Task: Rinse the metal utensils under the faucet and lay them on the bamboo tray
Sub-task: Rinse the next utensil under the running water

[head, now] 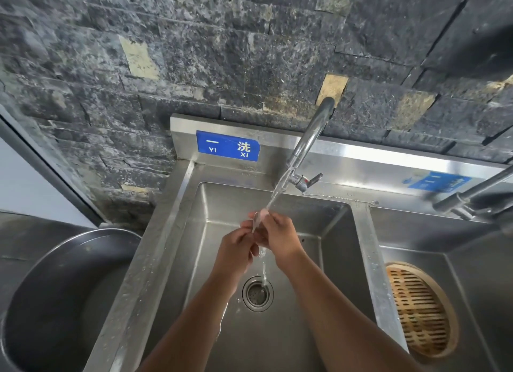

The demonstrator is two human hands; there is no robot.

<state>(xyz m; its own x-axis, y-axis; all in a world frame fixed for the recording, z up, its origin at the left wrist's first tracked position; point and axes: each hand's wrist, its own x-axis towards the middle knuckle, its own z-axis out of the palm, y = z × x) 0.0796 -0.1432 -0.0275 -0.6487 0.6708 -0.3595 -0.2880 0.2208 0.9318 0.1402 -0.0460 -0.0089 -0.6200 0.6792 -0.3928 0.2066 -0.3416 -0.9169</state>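
Water runs from the curved faucet point(311, 138) into the left steel sink basin point(294, 330). Under the stream, my left hand point(236, 249) and my right hand point(280, 238) are closed together on a small metal utensil point(256, 219). Only its shiny upper end shows between my fingers; what kind of utensil it is I cannot tell. Water falls from my hands to the drain point(257, 293). The round bamboo tray point(419, 310) lies in the right basin, with nothing visible on its slats.
A large steel pot point(55, 296) stands left of the sink. The faucet lever point(312, 179) sits at the back rim. A second faucet point(472, 196) reaches in from the right. A dark stone wall point(222, 52) rises behind the sink.
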